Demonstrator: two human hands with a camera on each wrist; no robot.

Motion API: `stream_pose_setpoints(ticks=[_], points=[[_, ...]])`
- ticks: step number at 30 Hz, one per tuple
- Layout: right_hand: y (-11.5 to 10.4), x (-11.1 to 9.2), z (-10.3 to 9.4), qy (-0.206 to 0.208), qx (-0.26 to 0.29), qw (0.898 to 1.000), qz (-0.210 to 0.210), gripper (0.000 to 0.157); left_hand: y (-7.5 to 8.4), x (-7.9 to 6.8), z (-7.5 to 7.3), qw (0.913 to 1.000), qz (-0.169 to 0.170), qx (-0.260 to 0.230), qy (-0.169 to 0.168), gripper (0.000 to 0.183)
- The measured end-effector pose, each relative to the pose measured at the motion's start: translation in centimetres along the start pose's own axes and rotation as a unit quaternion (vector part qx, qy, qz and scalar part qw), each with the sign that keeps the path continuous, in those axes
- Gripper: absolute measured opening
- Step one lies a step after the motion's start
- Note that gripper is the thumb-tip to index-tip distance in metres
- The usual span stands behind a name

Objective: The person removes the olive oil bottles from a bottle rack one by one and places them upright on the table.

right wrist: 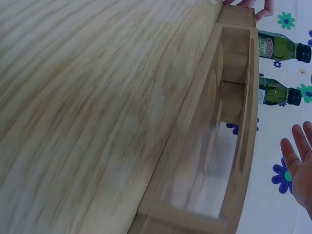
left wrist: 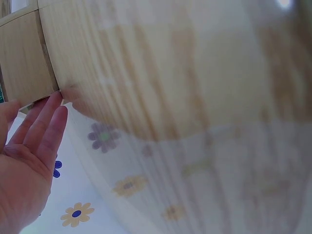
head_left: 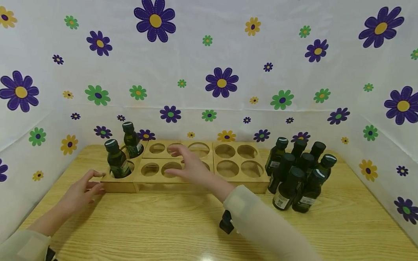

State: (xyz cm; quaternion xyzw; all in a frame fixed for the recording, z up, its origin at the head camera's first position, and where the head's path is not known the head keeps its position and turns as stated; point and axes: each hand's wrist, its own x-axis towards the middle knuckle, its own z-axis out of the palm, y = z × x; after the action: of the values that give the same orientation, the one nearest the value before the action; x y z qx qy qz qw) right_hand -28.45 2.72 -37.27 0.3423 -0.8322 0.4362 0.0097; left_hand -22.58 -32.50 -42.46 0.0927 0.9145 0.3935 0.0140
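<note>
A long wooden bottle rack [head_left: 202,181] with round holes lies along the back of the table. Two dark green glass bottles [head_left: 117,159] [head_left: 132,140] stand upright in the holes at its left end. My left hand [head_left: 81,193] rests its fingertips against the rack's left end; the left wrist view shows these fingers [left wrist: 48,124] nearly straight at the wooden side. Over the middle holes hovers my right hand [head_left: 193,167], thumb and fingers spread, with nothing between them. In the right wrist view that hand [right wrist: 302,170] is above the rack, apart from the bottles.
Several more dark bottles [head_left: 287,190] stand close together on the table [head_left: 147,229], right of the rack. A white flower-print cloth [head_left: 184,58] hangs behind and along both sides. A small black object [head_left: 227,223] shows by my right sleeve.
</note>
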Motion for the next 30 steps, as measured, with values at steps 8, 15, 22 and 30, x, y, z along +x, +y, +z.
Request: stream_pose_setpoints(ticks=[8,15,22,30], points=[[0.2,3.1,3.3,-0.017,-0.01,1.0,0.024,0.064,-0.3,-0.1,0.0,1.0,-0.005,0.002,0.005,0.026],[-0.1,5.1,5.3,-0.017,0.001,1.0,0.024,0.063,-0.2,-0.1,-0.2,0.9999,-0.012,0.005,0.008,0.026],[-1.3,7.2,6.9,-0.019,-0.021,0.999,0.03,0.063,-0.4,0.1,-0.3,0.9999,-0.005,0.002,0.012,0.026],[-2.8,8.8,8.5,-0.032,-0.03,0.998,0.04,0.069,0.0,0.1,0.1,0.9998,-0.002,-0.006,0.02,0.024]])
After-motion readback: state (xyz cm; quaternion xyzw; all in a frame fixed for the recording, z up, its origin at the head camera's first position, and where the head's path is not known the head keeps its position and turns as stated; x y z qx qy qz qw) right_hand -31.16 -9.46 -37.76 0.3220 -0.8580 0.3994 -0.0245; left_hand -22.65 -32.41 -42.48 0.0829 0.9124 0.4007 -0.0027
